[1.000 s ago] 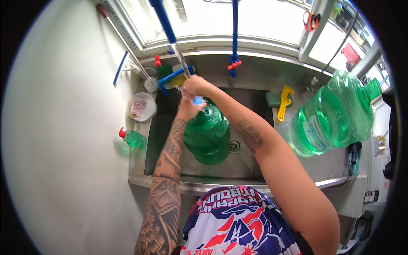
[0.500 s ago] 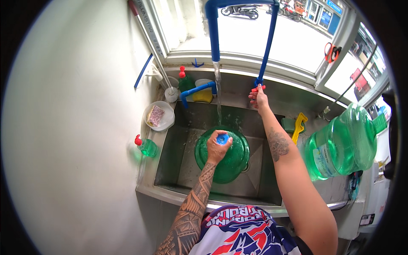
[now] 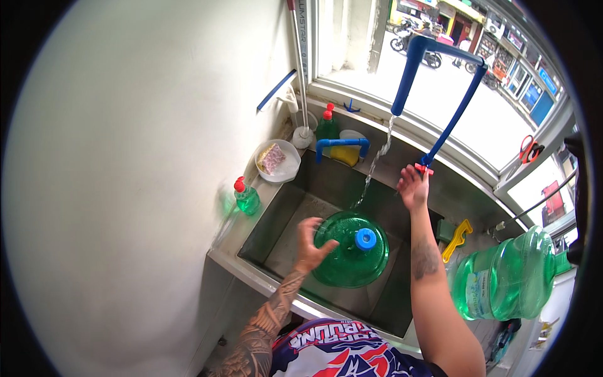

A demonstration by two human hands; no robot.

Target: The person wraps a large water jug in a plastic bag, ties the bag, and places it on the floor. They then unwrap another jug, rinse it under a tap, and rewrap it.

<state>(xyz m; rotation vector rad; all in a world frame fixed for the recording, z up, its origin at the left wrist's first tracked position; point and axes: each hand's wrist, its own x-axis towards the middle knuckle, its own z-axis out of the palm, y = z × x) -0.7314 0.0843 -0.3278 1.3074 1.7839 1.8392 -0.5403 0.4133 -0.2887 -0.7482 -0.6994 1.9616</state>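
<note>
A green round water jug (image 3: 342,270) with a blue cap (image 3: 365,239) stands in the metal sink (image 3: 396,301). My left hand (image 3: 311,245) is at the jug's left side, fingers apart and off the cap; whether it touches the jug is unclear. Farther back, my right hand (image 3: 414,188) has the red tap handle (image 3: 423,168) between thumb and fingers, at the foot of a blue pipe (image 3: 458,113). From the spout end (image 3: 400,103) of that pipe, a stream of water (image 3: 377,160) falls behind the jug.
Left of the sink are a green soap bottle (image 3: 247,198) and a white bowl (image 3: 289,169) with a sponge (image 3: 272,158). A second bottle (image 3: 326,125) and a short blue pipe (image 3: 342,142) stand behind. At right are a yellow-handled brush (image 3: 457,240) and a large green jug (image 3: 512,276).
My left hand has let go of the blue cap and moved left, its fingers opening. My right hand stays at the tap handle. The whole view has swung, and the water stream looks thinner.
</note>
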